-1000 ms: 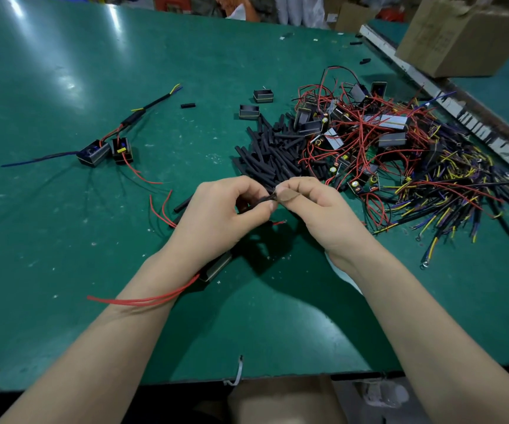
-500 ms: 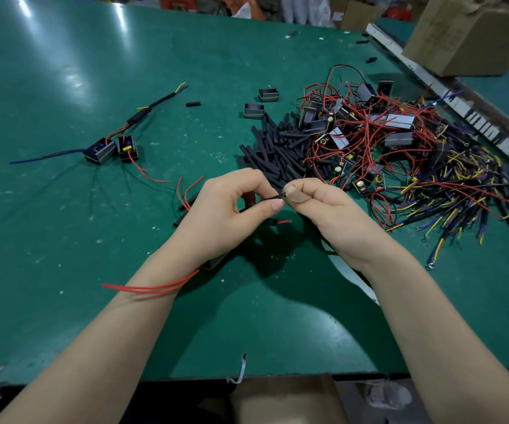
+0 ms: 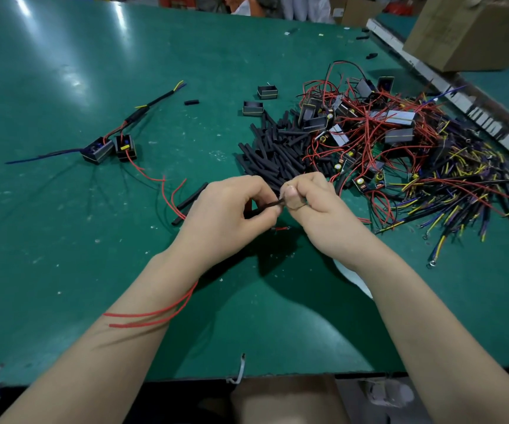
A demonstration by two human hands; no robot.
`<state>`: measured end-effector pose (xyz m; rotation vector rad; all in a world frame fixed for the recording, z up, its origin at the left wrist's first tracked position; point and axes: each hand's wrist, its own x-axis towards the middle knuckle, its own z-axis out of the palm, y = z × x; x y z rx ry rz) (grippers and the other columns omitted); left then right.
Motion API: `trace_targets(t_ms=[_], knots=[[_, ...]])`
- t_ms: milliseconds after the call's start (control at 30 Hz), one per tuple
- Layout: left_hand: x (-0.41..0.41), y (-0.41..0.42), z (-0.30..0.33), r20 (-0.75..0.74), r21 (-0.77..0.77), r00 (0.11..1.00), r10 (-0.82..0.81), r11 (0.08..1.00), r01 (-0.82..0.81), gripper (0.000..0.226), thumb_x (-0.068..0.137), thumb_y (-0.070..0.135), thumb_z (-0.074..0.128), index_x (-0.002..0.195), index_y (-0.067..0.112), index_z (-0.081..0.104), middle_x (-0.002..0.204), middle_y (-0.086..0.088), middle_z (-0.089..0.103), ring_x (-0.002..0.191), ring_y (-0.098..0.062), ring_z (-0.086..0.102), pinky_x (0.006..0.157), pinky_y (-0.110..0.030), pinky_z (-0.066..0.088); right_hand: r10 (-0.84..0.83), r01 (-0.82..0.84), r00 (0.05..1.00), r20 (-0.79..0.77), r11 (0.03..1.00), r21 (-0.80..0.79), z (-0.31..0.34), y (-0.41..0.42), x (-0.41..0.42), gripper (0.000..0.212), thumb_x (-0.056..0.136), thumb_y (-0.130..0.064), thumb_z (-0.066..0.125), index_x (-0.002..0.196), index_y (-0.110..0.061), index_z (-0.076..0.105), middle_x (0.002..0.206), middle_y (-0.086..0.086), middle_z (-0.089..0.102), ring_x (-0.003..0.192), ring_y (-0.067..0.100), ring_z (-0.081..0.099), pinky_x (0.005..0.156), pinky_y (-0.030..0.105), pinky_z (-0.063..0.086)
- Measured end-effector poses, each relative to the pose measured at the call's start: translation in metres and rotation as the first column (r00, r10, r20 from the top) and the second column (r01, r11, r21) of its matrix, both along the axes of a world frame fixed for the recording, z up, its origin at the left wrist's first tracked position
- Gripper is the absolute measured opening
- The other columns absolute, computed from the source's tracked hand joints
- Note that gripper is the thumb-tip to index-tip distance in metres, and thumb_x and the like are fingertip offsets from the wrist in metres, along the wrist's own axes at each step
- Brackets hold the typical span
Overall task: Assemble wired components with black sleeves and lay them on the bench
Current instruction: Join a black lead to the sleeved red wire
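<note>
Right between the two hands, a thin black sleeve (image 3: pixel 267 205) is held in the air just above the green bench (image 3: pixel 94 240). The left hand (image 3: pixel 225 218) has its thumb and curled fingers pinched round the sleeve's nearer end, and the right hand (image 3: pixel 314 206) pinches the far end between thumb and forefinger, the two grips almost touching. Two red wires (image 3: pixel 155 313) trail back from under the left palm and lie across the left forearm; the component they belong to is hidden beneath that hand.

Judging by its look, the sleeve is light, soft tubing that will flatten or kink if squeezed mid-length, so it is best held close to its mouth, as now, with the wire gripped just short of its tip so it does not buckle while being fed in. The wires are thin and springy and likely to slip out of a loose pinch.

Just beyond the grip lies the pile of loose black sleeves (image 3: pixel 277 148), and to the right of that a tangle of red, yellow and dark wires with small boxed components (image 3: pixel 400 142). Well off to the left of the grip, two finished assemblies (image 3: pixel 109 148) lie on the bench with their sleeved leads stretched away. A cardboard box (image 3: pixel 473 32) stands far beyond, to the right.
</note>
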<state>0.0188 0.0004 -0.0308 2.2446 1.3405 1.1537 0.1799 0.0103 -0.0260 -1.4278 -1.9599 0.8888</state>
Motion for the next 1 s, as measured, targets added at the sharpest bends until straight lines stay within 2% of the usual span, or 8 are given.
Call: trace_targets(t_ms=[133, 200, 367, 467, 600, 800, 900, 1000], knots=[[-0.001, 0.002, 0.001, 0.029, -0.042, 1.0, 0.008, 0.999, -0.007, 0.012, 0.08, 0.025, 0.064, 0.083, 0.014, 0.068, 0.072, 0.014, 0.061, 0.07, -0.001, 0.052, 0.069, -0.016, 0.042, 0.061, -0.06, 0.994, -0.086, 0.998, 0.018, 0.009, -0.001, 0.007, 0.02, 0.099, -0.027, 0.045, 0.084, -0.032, 0.056, 0.103, -0.006, 0.048, 0.11, 0.014, 0.044, 0.097, 0.021, 0.031], [-0.003, 0.003, 0.001, 0.056, -0.061, 0.998, 0.011, 0.998, -0.008, 0.008, 0.082, 0.021, 0.068, 0.084, 0.013, 0.07, 0.072, 0.014, 0.061, 0.073, 0.003, 0.054, 0.07, -0.008, 0.039, 0.087, -0.085, 0.995, -0.049, 0.995, 0.051, 0.01, -0.002, 0.008, 0.009, 0.093, -0.029, 0.056, 0.087, -0.036, 0.056, 0.108, -0.004, 0.049, 0.113, 0.014, 0.043, 0.097, 0.02, 0.032], [-0.004, 0.003, 0.002, 0.022, -0.085, 1.0, 0.006, 0.996, -0.004, 0.004, 0.085, 0.018, 0.07, 0.085, 0.014, 0.07, 0.073, 0.014, 0.062, 0.072, 0.005, 0.053, 0.069, -0.005, 0.038, 0.033, -0.057, 0.996, 0.088, 0.958, 0.282, 0.004, 0.0, 0.008, 0.005, 0.088, -0.02, 0.067, 0.092, -0.018, 0.063, 0.104, -0.007, 0.046, 0.105, 0.017, 0.038, 0.09, 0.003, 0.021], [-0.003, 0.002, 0.003, 0.032, -0.099, 0.999, 0.007, 0.995, -0.003, 0.008, 0.086, 0.022, 0.069, 0.083, 0.015, 0.069, 0.07, 0.018, 0.059, 0.066, 0.006, 0.052, 0.068, -0.009, 0.039, 0.02, -0.082, 0.991, 0.136, 0.88, 0.469, 0.001, 0.001, 0.008, 0.011, 0.089, -0.015, 0.066, 0.092, -0.005, 0.067, 0.101, 0.001, 0.051, 0.1, 0.025, 0.043, 0.088, 0.017, 0.03], [-0.004, 0.002, 0.004, 0.053, -0.148, 0.998, 0.024, 0.989, -0.016, 0.007, 0.086, 0.023, 0.069, 0.084, 0.016, 0.069, 0.07, 0.018, 0.061, 0.066, -0.002, 0.054, 0.069, -0.016, 0.042, -0.013, -0.109, 0.982, 0.187, 0.774, 0.624, -0.003, 0.0, 0.006, 0.015, 0.091, -0.017, 0.061, 0.09, -0.003, 0.068, 0.099, 0.01, 0.058, 0.092, 0.031, 0.05, 0.078, 0.046, 0.041], [-0.003, 0.001, 0.004, 0.12, -0.209, 0.992, 0.05, 0.978, -0.024, 0.006, 0.083, 0.023, 0.07, 0.079, 0.023, 0.066, 0.068, 0.01, 0.062, 0.067, -0.019, 0.055, 0.072, -0.029, 0.045, -0.135, -0.079, 0.966, 0.22, 0.657, 0.75, -0.005, 0.001, 0.003, 0.014, 0.091, -0.017, 0.06, 0.087, -0.007, 0.068, 0.096, 0.007, 0.063, 0.084, 0.029, 0.054, 0.065, 0.041, 0.039], [-0.003, 0.001, 0.003, 0.119, -0.221, 0.992, 0.044, 0.975, -0.017, 0.005, 0.083, 0.023, 0.071, 0.079, 0.023, 0.067, 0.067, 0.012, 0.063, 0.063, -0.012, 0.053, 0.072, -0.027, 0.045, -0.145, -0.064, 0.966, 0.215, 0.67, 0.739, -0.007, 0.002, 0.003, 0.014, 0.092, -0.016, 0.061, 0.086, -0.006, 0.069, 0.096, 0.007, 0.065, 0.084, 0.03, 0.055, 0.066, 0.04, 0.039], [-0.005, 0.003, 0.003, 0.148, -0.271, 0.988, 0.04, 0.962, 0.002, 0.014, 0.083, 0.024, 0.07, 0.074, 0.03, 0.062, 0.064, 0.015, 0.06, 0.061, -0.002, 0.047, 0.071, -0.024, 0.044, -0.037, -0.079, 0.987, 0.157, 0.737, 0.672, -0.008, 0.005, 0.005, 0.017, 0.093, -0.015, 0.059, 0.096, -0.003, 0.07, 0.103, 0.009, 0.064, 0.09, 0.032, 0.058, 0.073, 0.049, 0.045]])
